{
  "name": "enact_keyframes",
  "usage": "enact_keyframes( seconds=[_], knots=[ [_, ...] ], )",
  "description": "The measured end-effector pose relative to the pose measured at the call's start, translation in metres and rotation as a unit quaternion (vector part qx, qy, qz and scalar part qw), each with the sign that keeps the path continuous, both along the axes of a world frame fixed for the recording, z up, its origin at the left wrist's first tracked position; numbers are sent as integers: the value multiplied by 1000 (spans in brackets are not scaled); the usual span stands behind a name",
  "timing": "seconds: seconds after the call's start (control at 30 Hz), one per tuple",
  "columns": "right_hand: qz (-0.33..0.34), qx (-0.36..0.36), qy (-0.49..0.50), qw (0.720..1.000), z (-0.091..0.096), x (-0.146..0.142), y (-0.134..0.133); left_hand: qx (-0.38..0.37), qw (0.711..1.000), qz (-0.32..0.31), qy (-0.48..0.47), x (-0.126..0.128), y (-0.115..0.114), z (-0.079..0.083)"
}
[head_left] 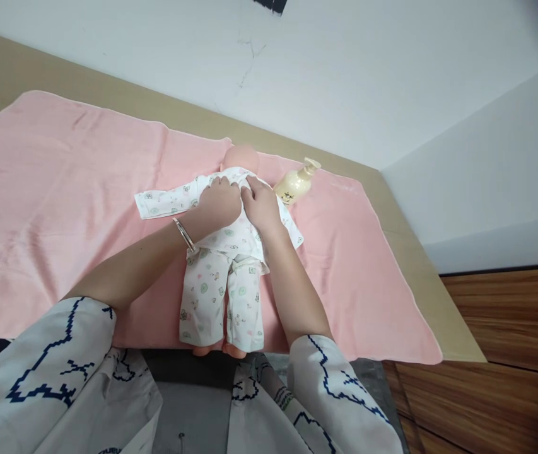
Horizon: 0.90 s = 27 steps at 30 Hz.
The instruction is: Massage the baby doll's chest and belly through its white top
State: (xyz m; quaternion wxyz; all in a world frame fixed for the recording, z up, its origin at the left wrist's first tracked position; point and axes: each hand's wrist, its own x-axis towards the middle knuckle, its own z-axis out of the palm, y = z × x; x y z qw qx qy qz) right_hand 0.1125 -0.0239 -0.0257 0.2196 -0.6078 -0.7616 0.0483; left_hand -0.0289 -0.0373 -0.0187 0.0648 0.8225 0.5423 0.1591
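Observation:
A baby doll [240, 157] lies on its back with its head away from me, in a white long-sleeved shirt [224, 241] and matching patterned trousers [205, 290]. My left hand [221, 200] is closed with curled fingers on the shirt's chest, just below the neck. Close beside it, my right hand [261, 200] pinches the shirt front near the collar, thumb toward the left hand. What exactly lies between the fingertips is hidden. One sleeve stretches out flat to the left; the other slopes down to the right behind my forearm.
A pink blanket [93, 157] spreads under the doll over a pale board-like table [420, 277]. Right of the doll's head, a cream pump bottle [294, 183] leans or lies on the blanket. A white wall [344, 75] rises behind; wooden panels [509, 315] stand at the right.

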Motion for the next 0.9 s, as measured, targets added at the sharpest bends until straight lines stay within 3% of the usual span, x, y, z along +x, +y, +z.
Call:
enact_keyframes(
  seconds=[0.13, 0.27, 0.4, 0.6, 0.9],
  knots=[
    [-61, -13, -68, 996, 16, -24, -25, 48, 994, -72, 65, -13, 15, -5],
    [-89, -6, -121, 989, 25, -41, -43, 62, 998, -5, -16, -15, 27, -16],
    [-78, -20, -74, 994, 24, -28, -32, 62, 983, 85, -153, -8, 29, -29],
    [-48, -33, 98, 993, 8, 4, -2, 82, 966, 84, -230, -7, 29, -40],
    [-74, -2, 50, 996, 1, -10, -8, 88, 960, 84, -252, -7, 29, -42]
  ],
)
